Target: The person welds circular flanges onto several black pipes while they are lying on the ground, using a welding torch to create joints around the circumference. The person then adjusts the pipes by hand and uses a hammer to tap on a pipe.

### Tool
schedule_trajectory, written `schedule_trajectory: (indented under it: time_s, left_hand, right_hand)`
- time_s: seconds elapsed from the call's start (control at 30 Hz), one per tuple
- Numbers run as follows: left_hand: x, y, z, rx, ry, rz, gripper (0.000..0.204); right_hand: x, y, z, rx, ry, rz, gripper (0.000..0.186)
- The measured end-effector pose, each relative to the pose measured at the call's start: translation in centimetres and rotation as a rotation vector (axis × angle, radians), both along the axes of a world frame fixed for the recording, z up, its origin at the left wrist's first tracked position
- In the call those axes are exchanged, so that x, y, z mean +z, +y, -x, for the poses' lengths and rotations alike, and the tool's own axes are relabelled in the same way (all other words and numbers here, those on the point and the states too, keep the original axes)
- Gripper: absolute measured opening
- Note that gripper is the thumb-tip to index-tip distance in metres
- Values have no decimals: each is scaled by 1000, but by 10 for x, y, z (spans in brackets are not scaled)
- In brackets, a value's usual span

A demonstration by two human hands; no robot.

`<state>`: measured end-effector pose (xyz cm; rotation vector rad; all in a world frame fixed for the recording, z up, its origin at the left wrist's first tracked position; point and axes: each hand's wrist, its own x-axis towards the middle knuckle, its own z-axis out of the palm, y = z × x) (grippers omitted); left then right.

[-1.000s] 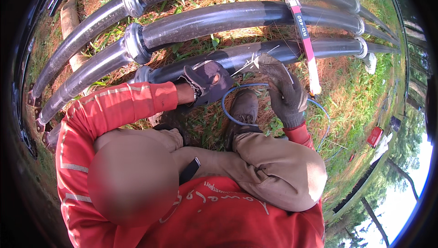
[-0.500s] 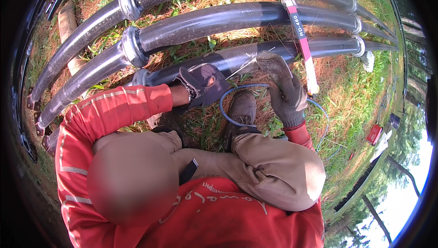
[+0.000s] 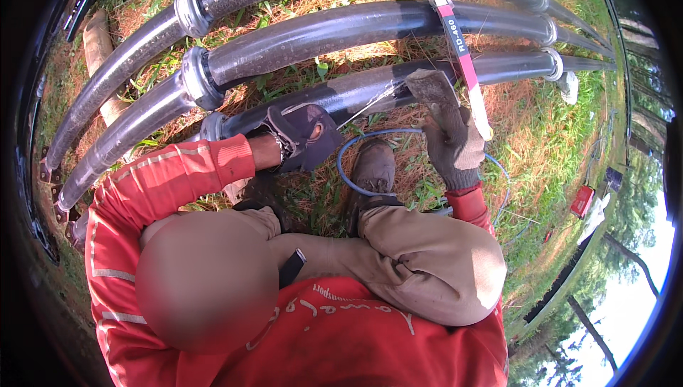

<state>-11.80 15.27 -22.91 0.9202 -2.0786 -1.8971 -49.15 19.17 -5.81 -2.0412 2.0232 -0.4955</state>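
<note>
Nearest pipe point(image 3: 370, 88), black, running from about nine o'clock across to two o'clock, with two more pipes point(image 3: 320, 28) above it toward twelve. On its top, just past centre toward one o'clock, a grey pad point(image 3: 432, 87), sanding cloth by the look, pressed flat under the right hand point(image 3: 455, 146), gloved, fingers curled closed round the pad's lower edge. Left hand point(image 3: 302, 138), in a dark glove, resting against the same pipe toward ten o'clock beside a metal collar point(image 3: 212, 127); half closed, and whether anything sits in it cannot be told. Thin pale strand point(image 3: 370, 102) stretched between the two hands, just under the pipe. Striped pink-and-white marker stick point(image 3: 462, 52) lying across the pipes at one o'clock, touching the pad's far side. Blue wire point(image 3: 356, 166) looping over the grass point(image 3: 555, 131) around a boot point(image 3: 373, 170) at centre. Red box point(image 3: 582, 200) far out at three o'clock. Step in hand, probably: rubbing down the pipe's surface. Next move, likely: firm, even pressure along the curve, left hand bracing, stick kept clear.
</note>
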Motion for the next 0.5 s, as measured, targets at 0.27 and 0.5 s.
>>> schedule_trajectory:
  time_s: [0.27,0.5]
  left_hand:
    - [-13,-7,-17,309,353,-576,28]
    - [-22,-8,-21,128,361,-589,50]
  right_hand:
    - [4,-16,-6,-46,7,-20,41]
    - [-2,-19,7,29,86,14,45]
